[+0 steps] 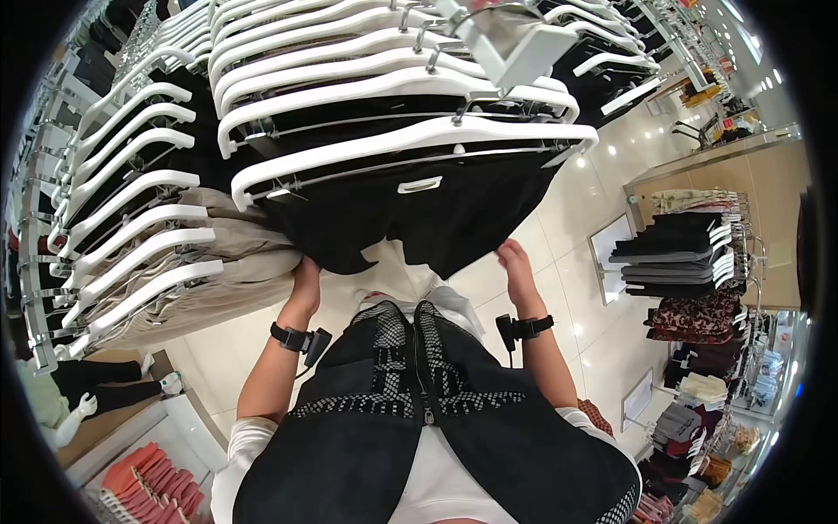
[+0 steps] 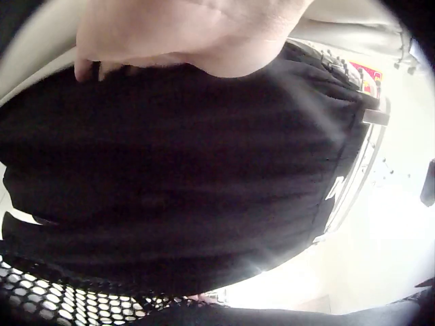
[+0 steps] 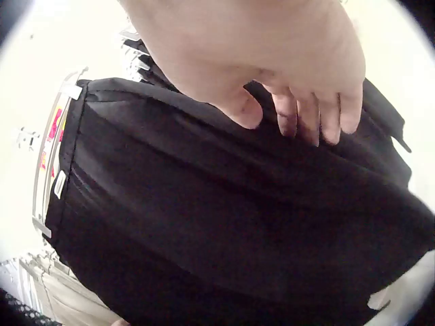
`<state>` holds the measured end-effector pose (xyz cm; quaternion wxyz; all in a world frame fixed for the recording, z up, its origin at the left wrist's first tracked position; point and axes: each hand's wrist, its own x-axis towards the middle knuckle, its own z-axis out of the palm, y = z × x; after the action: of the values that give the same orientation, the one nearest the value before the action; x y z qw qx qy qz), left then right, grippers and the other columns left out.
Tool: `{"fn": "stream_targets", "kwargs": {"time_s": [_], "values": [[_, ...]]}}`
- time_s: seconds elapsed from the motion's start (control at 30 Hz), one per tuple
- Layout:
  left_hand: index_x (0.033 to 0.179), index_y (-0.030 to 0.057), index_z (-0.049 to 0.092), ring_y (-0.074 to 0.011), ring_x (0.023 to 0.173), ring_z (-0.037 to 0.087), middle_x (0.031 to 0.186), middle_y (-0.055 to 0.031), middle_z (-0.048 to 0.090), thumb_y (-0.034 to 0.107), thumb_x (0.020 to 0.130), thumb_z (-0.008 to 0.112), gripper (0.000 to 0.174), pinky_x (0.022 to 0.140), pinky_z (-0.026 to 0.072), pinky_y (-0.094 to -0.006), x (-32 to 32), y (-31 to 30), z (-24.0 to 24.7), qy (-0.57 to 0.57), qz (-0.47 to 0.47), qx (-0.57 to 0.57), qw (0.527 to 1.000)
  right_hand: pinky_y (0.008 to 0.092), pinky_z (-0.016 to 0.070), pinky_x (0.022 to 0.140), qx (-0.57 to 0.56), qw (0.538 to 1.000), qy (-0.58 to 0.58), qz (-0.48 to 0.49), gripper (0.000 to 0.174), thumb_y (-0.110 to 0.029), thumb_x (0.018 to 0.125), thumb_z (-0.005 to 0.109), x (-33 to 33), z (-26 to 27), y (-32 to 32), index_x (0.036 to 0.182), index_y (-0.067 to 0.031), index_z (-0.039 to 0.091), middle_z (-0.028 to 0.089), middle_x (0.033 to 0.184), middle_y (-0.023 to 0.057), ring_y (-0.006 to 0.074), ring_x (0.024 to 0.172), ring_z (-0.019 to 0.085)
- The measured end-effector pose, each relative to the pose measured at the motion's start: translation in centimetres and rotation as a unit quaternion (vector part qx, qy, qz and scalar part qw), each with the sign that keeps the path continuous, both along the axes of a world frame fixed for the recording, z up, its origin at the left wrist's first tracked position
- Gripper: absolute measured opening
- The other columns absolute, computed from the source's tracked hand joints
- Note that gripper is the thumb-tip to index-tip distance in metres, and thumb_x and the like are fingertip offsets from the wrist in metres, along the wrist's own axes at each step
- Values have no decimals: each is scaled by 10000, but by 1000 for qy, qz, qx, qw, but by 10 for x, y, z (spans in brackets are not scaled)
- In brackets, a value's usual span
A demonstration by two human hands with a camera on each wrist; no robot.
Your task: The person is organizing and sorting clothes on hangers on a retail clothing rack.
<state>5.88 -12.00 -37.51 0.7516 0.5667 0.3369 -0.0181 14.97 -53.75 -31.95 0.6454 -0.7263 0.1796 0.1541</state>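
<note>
A black garment (image 1: 419, 210) hangs from a white hanger (image 1: 410, 144) at the front of a full rail. My left hand (image 1: 305, 278) is at its lower left edge. In the left wrist view the left hand (image 2: 177, 34) curls its fingers over the edge of the black fabric (image 2: 204, 176) and holds it. My right hand (image 1: 515, 262) is at the lower right edge. In the right wrist view the right hand (image 3: 272, 54) lies with relaxed fingers (image 3: 319, 122) on the black fabric (image 3: 224, 217), gripping nothing.
Behind the front garment hang more black pieces on white hangers, and beige garments (image 1: 236, 262) on the left rail. A second rack of clothes (image 1: 681, 253) stands to the right on the glossy tiled floor (image 1: 576, 227). Folded red clothes (image 1: 148, 480) lie at lower left.
</note>
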Motion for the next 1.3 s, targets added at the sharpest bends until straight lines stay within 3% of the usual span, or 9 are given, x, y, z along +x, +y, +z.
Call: {"fn": "stream_targets", "kwargs": {"time_s": [0.17, 0.33, 0.5, 0.63, 0.67, 0.83, 1.03, 1.23, 1.3], "values": [[1622, 42, 302, -244, 1498, 385, 1632, -106, 403, 628, 1101, 269, 785, 1241, 279, -434, 16, -18, 61, -89, 21, -11, 996, 322, 463, 1041, -51, 980, -193, -5, 326, -85, 1003, 556, 50, 29, -4, 1309, 17, 606, 686, 1174, 98, 182, 1131, 626], [1628, 38, 274, -245, 1487, 388, 1628, -113, 401, 597, 1110, 292, 762, 1236, 269, -414, 14, -37, 79, -183, 83, 110, 973, 373, 496, 1025, 0, 941, -337, 1, 330, -88, 1027, 525, 92, 111, -1, 1334, 25, 566, 690, 1175, 155, 228, 1137, 652], [1631, -51, 177, -321, 1570, 227, 1698, -225, 211, 422, 1140, 341, 701, 1276, 184, -411, 18, -81, 141, -143, 179, 338, 913, 395, 509, 1012, 18, 837, -539, 89, 342, -81, 1043, 471, 116, 154, -3, 1355, 44, 532, 666, 1199, 190, 274, 1128, 658], [1651, 33, 216, -291, 1512, 335, 1657, -198, 312, 280, 1130, 390, 603, 1244, 252, -426, 24, -108, 172, -225, 254, 406, 849, 455, 456, 1080, -30, 731, -665, 147, 456, -225, 1033, 534, 141, 190, 4, 1393, 51, 486, 558, 1376, 244, 326, 1278, 578], [1649, 32, 212, -313, 1521, 342, 1662, -212, 308, 213, 1123, 376, 579, 1244, 270, -452, 22, -112, 176, -236, 258, 419, 838, 471, 408, 1125, -33, 729, -664, 165, 566, -325, 1032, 547, 148, 193, 5, 1441, 54, 452, 497, 1466, 264, 350, 1355, 516], [1605, -8, 256, -356, 1487, 413, 1632, -235, 363, 187, 1101, 374, 553, 1211, 337, -483, 5, -132, 191, -242, 313, 485, 780, 470, 378, 1169, -8, 694, -660, 286, 582, -334, 1013, 601, 170, 218, 28, 1442, 52, 522, 501, 1500, 263, 404, 1394, 492], [1495, -37, 424, -343, 1407, 502, 1530, -240, 487, 166, 1056, 430, 483, 1188, 364, -469, -12, -132, 224, -260, 281, 582, 717, 452, 398, 1146, 12, 712, -651, 264, 489, -262, 1007, 619, 174, 217, 46, 1391, 36, 564, 551, 1458, 242, 393, 1335, 539], [1304, -24, 641, -333, 1318, 560, 1416, -210, 598, 93, 992, 529, 351, 1143, 393, -441, 21, -110, 305, -253, 214, 705, 627, 451, 387, 1123, -121, 697, -658, 258, 436, -231, 1009, 605, 176, 239, 47, 1378, 1, 617, 603, 1423, 214, 374, 1325, 555], [1339, 9, 649, -360, 1328, 561, 1403, -173, 633, 101, 996, 551, 368, 1145, 374, -450, 38, -97, 324, -227, 172, 736, 615, 459, 381, 1124, -163, 681, -670, 248, 455, -239, 1006, 612, 170, 247, 50, 1395, -4, 609, 605, 1425, 213, 382, 1336, 549]]}}
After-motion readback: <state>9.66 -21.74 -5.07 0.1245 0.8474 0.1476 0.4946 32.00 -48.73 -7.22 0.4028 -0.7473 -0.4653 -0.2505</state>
